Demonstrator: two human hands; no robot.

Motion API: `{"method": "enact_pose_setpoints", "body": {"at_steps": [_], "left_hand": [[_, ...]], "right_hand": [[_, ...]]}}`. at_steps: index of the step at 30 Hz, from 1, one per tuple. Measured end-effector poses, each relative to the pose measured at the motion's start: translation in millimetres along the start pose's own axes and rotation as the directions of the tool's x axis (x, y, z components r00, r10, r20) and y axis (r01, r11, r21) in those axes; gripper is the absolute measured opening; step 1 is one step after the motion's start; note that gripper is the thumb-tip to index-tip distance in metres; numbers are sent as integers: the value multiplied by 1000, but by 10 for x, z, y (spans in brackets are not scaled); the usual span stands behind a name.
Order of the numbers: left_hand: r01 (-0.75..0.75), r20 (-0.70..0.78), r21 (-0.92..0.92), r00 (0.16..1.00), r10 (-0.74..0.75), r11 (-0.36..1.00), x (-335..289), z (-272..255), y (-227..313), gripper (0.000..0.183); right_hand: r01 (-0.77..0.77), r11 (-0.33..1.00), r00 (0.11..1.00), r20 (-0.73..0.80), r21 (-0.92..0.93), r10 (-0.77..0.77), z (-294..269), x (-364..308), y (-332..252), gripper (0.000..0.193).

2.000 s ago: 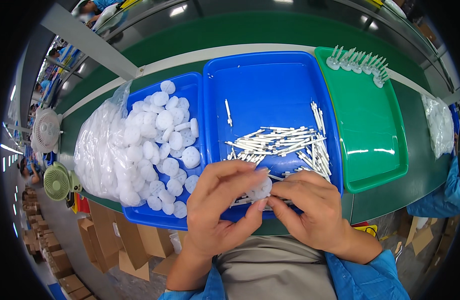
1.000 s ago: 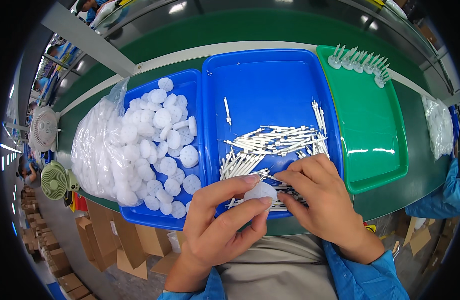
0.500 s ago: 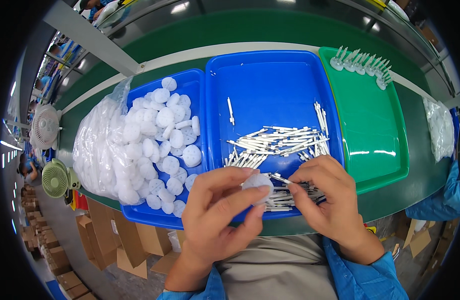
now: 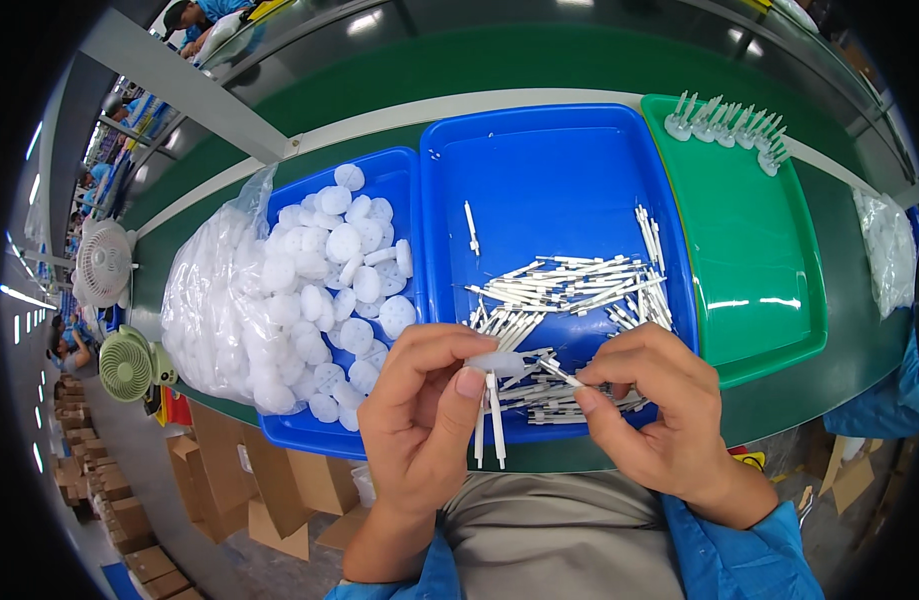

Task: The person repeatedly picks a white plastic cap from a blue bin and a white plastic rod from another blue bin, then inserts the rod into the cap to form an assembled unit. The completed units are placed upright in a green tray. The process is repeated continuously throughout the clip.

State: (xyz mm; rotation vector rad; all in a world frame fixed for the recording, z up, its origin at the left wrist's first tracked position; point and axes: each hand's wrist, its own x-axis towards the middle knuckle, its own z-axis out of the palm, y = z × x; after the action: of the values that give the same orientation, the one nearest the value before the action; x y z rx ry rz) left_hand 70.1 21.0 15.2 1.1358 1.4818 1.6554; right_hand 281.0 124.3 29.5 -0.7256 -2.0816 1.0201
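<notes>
My left hand (image 4: pixel 414 420) pinches a translucent white disc (image 4: pixel 497 365) by its edge, tilted nearly edge-on. Two slim white sticks (image 4: pixel 496 425) hang down from the disc's underside. Close to its right side, my right hand (image 4: pixel 664 410) grips another thin white stick (image 4: pixel 559 372) between thumb and fingers, its dark, narrow tip pointing toward the disc. I cannot tell whether that tip touches the disc. Beneath and beyond both hands, a pile of similar sticks (image 4: pixel 569 285) lies in the middle blue tray (image 4: pixel 549 180).
A blue tray (image 4: pixel 411 185) on the left carries many loose discs (image 4: pixel 344 243) and a clear plastic bag (image 4: pixel 214 300) full of them. At right, a green tray (image 4: pixel 749 250) bears several discs with upright sticks (image 4: pixel 724 125) along its far edge. Two fans (image 4: pixel 126 362) and cardboard boxes (image 4: pixel 219 470) are at the left.
My left hand has turned the disc from face-on to nearly edge-on, bringing the hanging sticks into sight. My right hand still holds its stick near the disc. The whole view has shifted slightly.
</notes>
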Motion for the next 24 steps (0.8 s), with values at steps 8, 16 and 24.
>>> {"method": "enact_pose_setpoints", "body": {"at_steps": [8, 16, 24], "left_hand": [[205, 64, -275, 979, -194, 940, -20, 27, 68, 28], [212, 88, -334, 977, -193, 918, -18, 18, 35, 25], [231, 181, -395, 968, -172, 889, 27, 23, 25, 25]], "right_hand": [[-6, 1000, 1000, -11, 18, 6, 22, -6, -2, 20], [-15, 998, 999, -28, 55, 17, 49, -27, 4, 19], [-27, 998, 999, -37, 62, 30, 78, -46, 21, 18]]}}
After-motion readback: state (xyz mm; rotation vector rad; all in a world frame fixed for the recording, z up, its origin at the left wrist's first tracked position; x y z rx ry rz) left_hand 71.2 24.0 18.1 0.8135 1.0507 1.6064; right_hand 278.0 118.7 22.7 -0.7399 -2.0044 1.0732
